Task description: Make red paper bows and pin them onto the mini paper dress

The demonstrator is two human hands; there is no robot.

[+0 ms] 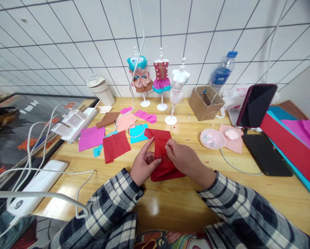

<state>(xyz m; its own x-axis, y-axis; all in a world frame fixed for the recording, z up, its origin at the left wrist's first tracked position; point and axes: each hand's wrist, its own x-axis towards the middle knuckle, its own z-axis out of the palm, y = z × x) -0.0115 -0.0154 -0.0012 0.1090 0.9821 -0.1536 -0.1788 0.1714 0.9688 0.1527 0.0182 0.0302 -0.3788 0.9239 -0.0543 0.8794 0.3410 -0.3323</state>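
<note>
Red crepe-like sheet material (163,141) lies folded in front of me, its layers spreading toward the table's front edge. My left hand (145,162) is at its left side, thumb on the red material and index finger stretched up along its edge. My right hand (182,157) pinches the right side of the red material with thumb and fingertips. A thin needle-like line (162,157) crosses the red material between both hands. A separate red piece (116,146) lies to the left, and a blue piece (138,132) with a thin ring on it is behind my left hand.
Three small mannequins, one bare (179,81), stand at the back. A cardboard box (206,103), pink dish (212,139), phone (267,154) and coloured sheets (295,147) are on the right. A white cup (101,90), power strip (75,124) and cables are on the left.
</note>
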